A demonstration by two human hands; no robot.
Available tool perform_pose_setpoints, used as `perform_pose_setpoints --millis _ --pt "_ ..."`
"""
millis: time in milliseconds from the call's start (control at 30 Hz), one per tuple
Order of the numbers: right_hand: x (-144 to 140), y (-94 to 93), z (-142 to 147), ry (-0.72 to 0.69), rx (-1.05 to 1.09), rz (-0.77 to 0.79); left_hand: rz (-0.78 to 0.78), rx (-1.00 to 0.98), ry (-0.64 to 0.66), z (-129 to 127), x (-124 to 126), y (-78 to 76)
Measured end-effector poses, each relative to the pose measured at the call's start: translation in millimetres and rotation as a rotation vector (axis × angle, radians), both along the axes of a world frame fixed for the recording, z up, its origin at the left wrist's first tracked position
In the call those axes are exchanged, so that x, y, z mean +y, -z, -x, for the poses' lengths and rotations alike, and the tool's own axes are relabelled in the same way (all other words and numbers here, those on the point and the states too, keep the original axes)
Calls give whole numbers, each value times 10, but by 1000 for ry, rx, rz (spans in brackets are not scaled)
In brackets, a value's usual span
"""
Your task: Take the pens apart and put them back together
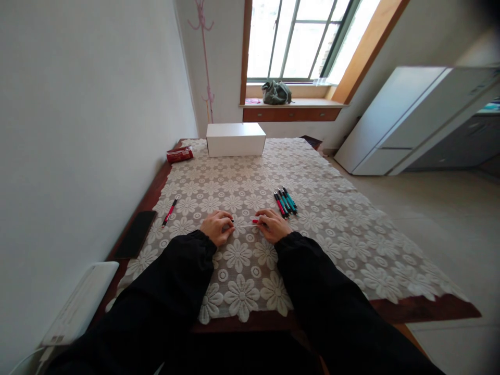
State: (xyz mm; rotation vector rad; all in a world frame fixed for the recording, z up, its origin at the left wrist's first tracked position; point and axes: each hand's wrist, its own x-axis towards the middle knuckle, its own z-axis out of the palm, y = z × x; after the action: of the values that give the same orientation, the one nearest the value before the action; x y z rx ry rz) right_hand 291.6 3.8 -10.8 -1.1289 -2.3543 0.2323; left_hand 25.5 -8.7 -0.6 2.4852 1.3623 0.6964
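White rod (246, 226) bridges left hand (217, 227) and right hand (272, 225); packet (179, 154) print illegible.

The one view looks from the wearer's head, above the end of the counter (429, 311) opposite the white box (235, 141), facing forward and down toward it; the left hand (217, 227) and right hand (272, 225) sit closer to the lens than the box, the window (299, 44) farther, beyond it.
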Motion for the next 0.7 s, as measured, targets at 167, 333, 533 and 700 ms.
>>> perform_pose_setpoints --millis 167,333,533,700 --pt "3 -12 -31 9 -22 -29 -53 0 -39 27 3 -4" --pt "4 -4 -43 -5 -18 -62 -57 -5 -39 33 9 -2" --pt "2 75 27 -67 -32 -50 -49 9 -22 22 2 -5" --pt "-4 89 47 -52 -37 -38 -61 8 -4 21 2 -1"
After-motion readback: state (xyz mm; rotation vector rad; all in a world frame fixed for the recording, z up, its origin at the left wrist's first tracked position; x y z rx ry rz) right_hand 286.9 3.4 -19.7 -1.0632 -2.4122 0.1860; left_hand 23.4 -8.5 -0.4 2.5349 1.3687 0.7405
